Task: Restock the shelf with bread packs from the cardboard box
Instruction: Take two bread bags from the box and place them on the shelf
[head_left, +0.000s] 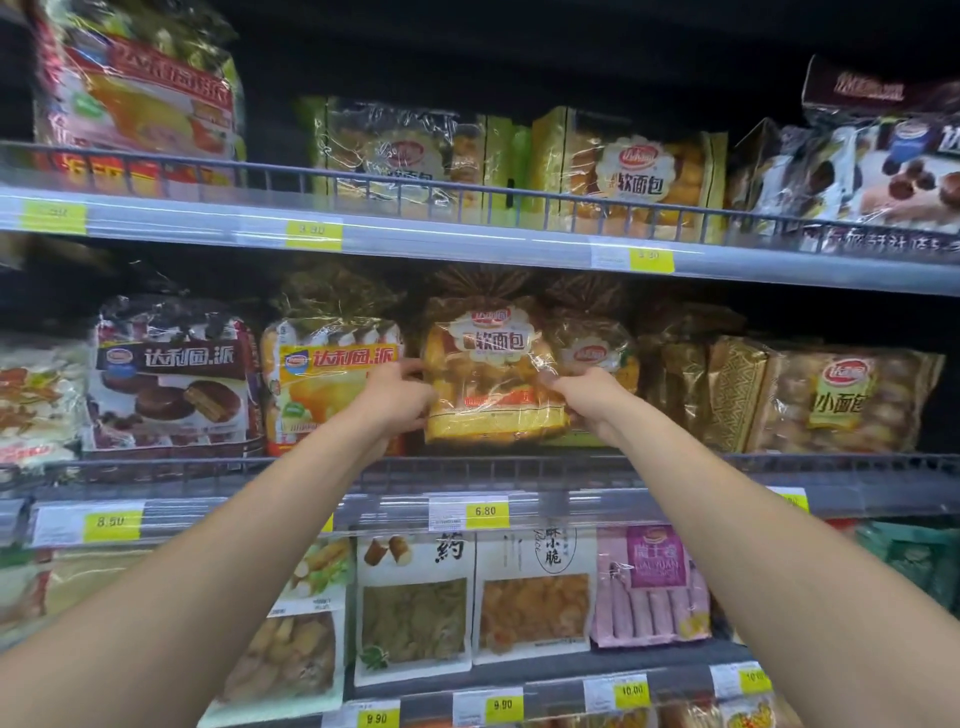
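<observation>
A clear bread pack (493, 369) with golden rolls and a red-and-white label stands upright on the middle shelf (519, 467), just behind its wire rail. My left hand (397, 397) grips the pack's left edge and my right hand (584, 397) grips its right edge. A second pack of the same bread (592, 348) stands right behind it, partly hidden. The cardboard box is out of view.
Pie packs (332, 379) stand left of the bread, small-bread bags (841, 395) to the right. The top shelf (467, 239) holds more bread packs (634, 182). The shelf below carries snack bags (415, 603). Yellow price tags line the shelf edges.
</observation>
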